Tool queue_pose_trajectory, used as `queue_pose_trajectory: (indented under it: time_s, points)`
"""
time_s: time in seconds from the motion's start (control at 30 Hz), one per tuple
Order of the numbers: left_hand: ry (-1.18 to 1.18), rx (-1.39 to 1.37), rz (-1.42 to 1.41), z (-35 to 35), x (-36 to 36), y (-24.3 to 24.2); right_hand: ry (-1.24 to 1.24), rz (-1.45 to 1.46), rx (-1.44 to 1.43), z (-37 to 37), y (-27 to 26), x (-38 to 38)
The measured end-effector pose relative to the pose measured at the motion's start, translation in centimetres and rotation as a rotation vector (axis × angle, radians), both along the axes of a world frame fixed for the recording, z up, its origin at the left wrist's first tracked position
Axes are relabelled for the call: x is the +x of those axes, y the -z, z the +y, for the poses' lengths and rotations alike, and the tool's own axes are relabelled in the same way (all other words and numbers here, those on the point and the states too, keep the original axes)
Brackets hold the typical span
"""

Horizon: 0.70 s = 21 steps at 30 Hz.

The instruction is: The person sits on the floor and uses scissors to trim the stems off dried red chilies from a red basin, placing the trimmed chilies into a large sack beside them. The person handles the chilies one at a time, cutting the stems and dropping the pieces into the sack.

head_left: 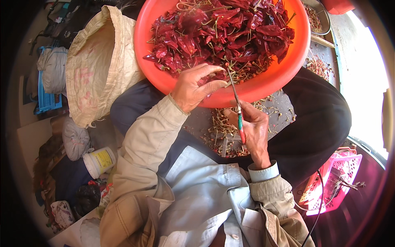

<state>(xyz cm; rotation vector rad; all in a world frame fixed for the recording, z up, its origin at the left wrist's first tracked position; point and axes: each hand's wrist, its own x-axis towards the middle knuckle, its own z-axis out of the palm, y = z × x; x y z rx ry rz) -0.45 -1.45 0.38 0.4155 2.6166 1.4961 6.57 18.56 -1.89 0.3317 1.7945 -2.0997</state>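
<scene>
A large orange-red plastic basin (145, 61) lies across my knees, heaped with dried red chili peppers (222, 31) and loose stems. Over its near rim, my left hand (197, 83) is curled, with thumb and fingertips apart near a dark red pepper piece behind them; whether they pinch it I cannot tell. My right hand (254, 126) grips scissors (240, 122) with red and green wrapped handles. Their blades point up towards the basin, the tips close to my left fingertips and a small stem. Cut stems (223, 122) litter the dark surface beneath the basin.
An open woven sack (92, 71) leans against the basin's left side. Farther left are tied bags (75, 139), a white tub (99, 160) and blue plastic racks (49, 89). At the right lie a pink basket (336, 182) with cables and a metal-rimmed sieve (318, 18) of scraps.
</scene>
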Motion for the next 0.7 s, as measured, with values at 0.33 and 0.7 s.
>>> queue_pose_trajectory:
  time_s: [0.33, 0.7]
  points:
    - [0.072, -0.091, 0.144, -0.4, 0.2, -0.8, -0.041, 0.494, 0.561, 1.0, 0.9, 0.1]
    - [0.107, 0.091, 0.104, -1.6, 0.3, -0.8, -0.182, 0.028, 0.147, 1.0, -2.4, -0.5]
